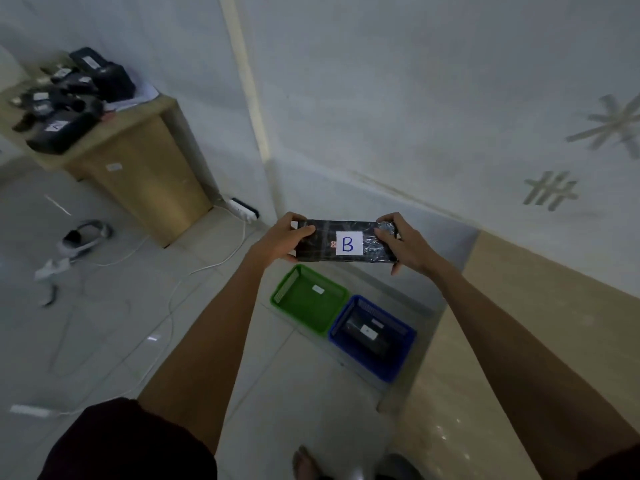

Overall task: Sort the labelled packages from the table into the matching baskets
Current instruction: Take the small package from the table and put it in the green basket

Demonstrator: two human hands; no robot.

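Observation:
I hold a black wrapped package [325, 242] with a white label marked "B" out in front of me. My left hand [284, 239] grips its left end and my right hand [401, 242] grips its right end. Below it on the floor stand a green basket [277, 299] with only a small white tag inside, and a blue basket [403, 367] to its right holding one black labelled package [363, 336]. Several more black labelled packages [62, 133] lie piled on the wooden table [145, 171] at the far left.
A white power strip [244, 207] and trailing white cables [166, 282] lie on the tiled floor by the table. A headset [85, 237] lies on the floor at left. A wall corner stands behind the baskets. My foot [304, 462] shows at the bottom.

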